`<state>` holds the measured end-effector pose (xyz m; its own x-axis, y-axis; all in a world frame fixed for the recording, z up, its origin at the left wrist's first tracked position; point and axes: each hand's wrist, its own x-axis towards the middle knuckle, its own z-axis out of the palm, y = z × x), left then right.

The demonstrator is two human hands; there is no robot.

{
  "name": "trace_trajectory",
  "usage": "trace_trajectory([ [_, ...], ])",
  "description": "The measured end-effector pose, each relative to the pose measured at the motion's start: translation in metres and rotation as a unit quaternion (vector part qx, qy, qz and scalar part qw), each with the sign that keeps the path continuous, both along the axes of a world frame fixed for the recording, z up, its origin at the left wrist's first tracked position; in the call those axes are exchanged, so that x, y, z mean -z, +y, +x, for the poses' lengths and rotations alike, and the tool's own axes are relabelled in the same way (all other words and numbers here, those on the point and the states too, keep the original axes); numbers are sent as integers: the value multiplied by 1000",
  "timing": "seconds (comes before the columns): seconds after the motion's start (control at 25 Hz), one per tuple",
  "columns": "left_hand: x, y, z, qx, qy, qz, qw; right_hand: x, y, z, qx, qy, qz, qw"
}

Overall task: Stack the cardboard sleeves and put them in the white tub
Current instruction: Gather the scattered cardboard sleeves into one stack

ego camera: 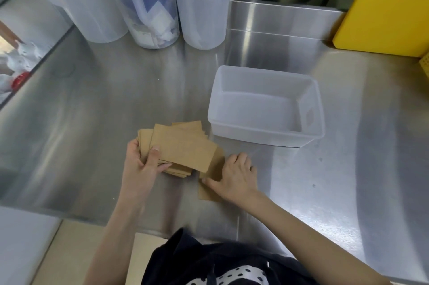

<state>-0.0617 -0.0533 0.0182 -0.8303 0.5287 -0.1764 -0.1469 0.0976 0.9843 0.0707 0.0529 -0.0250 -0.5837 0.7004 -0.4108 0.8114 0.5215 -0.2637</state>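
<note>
nearest the person, the right hand (236, 174) lies flat and open on a loose cardboard sleeve (207, 189) on the steel surface (92, 122), fingers spread, pressing it down rather than gripping it. the sensible move looks like sliding that sleeve leftward into the pile, so the edges can meet before anything is lifted.

just left of it, the left hand (144, 160) is closed on the untidy stack of sleeves (183, 148), thumb on top and fingers curled under the near left edge. the stack is fanned, corners sticking out at several angles, so it likely wants tapping square between both hands; lifted as it is, sheets could slip out.

the top sleeve's long axis runs from the left hand towards the right and slightly nearer the person, its short ends facing left and right.

beyond the right hand, near the stack's far corner, the white tub (311, 136) stands upright, holding no sleeves, its long side running left to right.
</note>
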Motion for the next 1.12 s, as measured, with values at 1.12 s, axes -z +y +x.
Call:
trace_trajectory([
  [1.12,1,15,14,40,-19,-27,999,-57,51,91,134,331,-159,920],
])
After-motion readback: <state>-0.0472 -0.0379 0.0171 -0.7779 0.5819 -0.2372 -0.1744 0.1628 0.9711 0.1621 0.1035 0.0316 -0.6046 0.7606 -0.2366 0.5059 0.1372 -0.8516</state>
